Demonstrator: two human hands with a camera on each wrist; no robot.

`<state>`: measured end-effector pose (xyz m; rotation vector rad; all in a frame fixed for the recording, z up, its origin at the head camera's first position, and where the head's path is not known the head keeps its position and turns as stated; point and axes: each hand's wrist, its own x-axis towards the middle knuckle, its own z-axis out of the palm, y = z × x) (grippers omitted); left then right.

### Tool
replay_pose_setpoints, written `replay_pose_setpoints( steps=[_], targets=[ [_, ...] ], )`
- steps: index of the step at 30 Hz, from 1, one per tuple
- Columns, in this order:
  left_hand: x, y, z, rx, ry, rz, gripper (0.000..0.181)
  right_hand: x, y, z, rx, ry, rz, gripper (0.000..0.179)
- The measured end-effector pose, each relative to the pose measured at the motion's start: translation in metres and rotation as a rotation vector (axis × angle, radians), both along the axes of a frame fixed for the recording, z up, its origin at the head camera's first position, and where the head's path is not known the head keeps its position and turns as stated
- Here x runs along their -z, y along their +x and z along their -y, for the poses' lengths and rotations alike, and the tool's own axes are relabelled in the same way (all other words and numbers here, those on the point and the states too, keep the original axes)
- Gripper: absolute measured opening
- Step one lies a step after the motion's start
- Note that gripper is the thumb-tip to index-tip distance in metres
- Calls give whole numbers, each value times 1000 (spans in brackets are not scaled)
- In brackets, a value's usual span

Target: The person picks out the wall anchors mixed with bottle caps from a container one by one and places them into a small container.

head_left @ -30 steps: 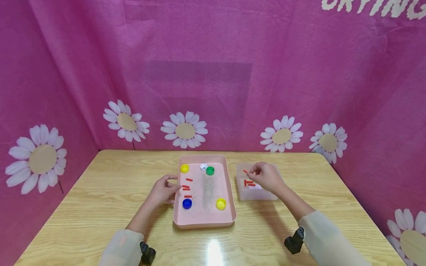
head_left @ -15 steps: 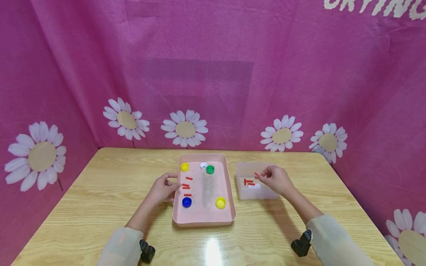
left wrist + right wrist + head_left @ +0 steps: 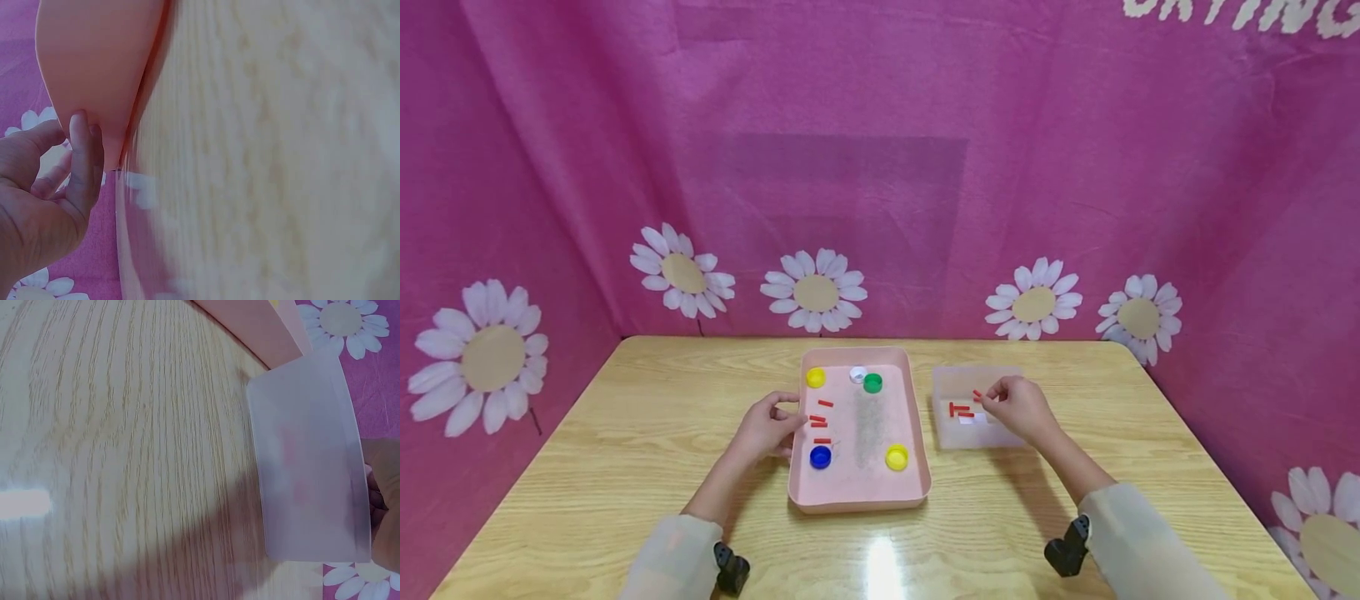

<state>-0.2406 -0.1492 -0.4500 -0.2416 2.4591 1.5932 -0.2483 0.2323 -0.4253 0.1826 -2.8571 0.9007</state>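
Observation:
My left hand holds the left wall of a pink tray; in the left wrist view the fingers press its outer side and the thumb goes over the rim. Over a translucent box, my right hand pinches a small red stick at its fingertips. Several more red sticks lie on the box floor. Along the tray's left side lie several red sticks. In the right wrist view the box wall hides the fingertips and the held stick.
Inside the tray are bottle caps: a blue cap, a green cap, a white cap, a yellow cap at the back and another yellow cap at front right. A pink curtain hangs behind the wooden table.
The right hand, with a red stick between its fingertips, has shifted right and slightly toward me over the box. The left hand keeps its hold on the tray.

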Motion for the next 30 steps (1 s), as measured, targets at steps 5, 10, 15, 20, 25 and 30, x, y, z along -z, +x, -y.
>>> replay_pose_setpoints(
  steps=[5, 10, 15, 20, 25, 30],
  targets=[
    [0, 0, 0, -4, -5, -4, 43, -1, -1, 3, 29, 8, 16, 13],
    [1, 0, -1, -1, 14, 3, 43, 1, -3, 6, 47, 35, 28, 14],
    [0, 1, 0, 4, 16, -4, 43, 1, -4, 8, 47, 49, 43, 14],
    [2, 0, 1, 4, 28, -6, 43, -4, -6, 11, 31, 56, 86, 17],
    [2, 0, 1, 0, 28, -4, 43, -6, -10, 12, 29, 66, 122, 20],
    [3, 0, 2, 0, 25, -7, 43, -5, -14, 13, 31, 83, 121, 19]
  ],
)
